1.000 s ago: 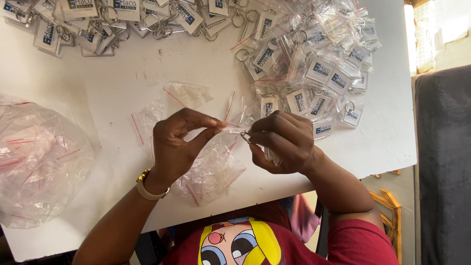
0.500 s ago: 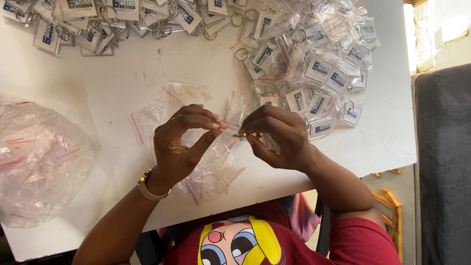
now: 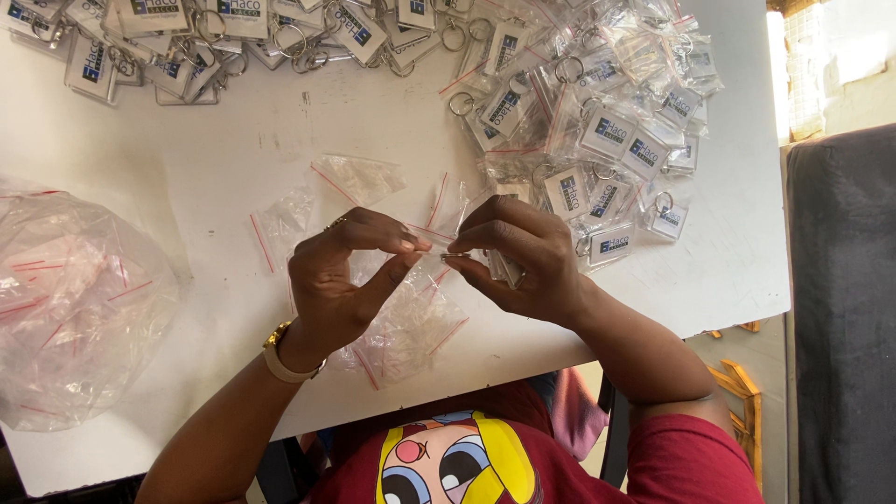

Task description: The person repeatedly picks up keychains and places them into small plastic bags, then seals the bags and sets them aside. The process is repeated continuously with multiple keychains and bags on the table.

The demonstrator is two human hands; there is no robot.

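Observation:
My left hand (image 3: 341,280) and my right hand (image 3: 518,257) meet over the front middle of the white table (image 3: 233,140). Between their fingertips they pinch the mouth of a small clear bag with a red strip (image 3: 439,245). My right hand also holds a clear rectangular keychain (image 3: 504,269) with a metal ring, mostly hidden under the fingers. A gold watch (image 3: 280,359) sits on my left wrist. Loose small clear bags (image 3: 406,327) lie under and around my hands.
A heap of bagged keychains (image 3: 607,131) lies at the far right. Unbagged keychains (image 3: 187,37) with rings spread along the far edge. A big clear sack of small bags (image 3: 75,299) sits at the left. A dark chair back (image 3: 840,308) stands to the right.
Both hands have shifted slightly toward the far side of the table, still pinched together on the small bag. My right fingers have straightened a little over the keychain.

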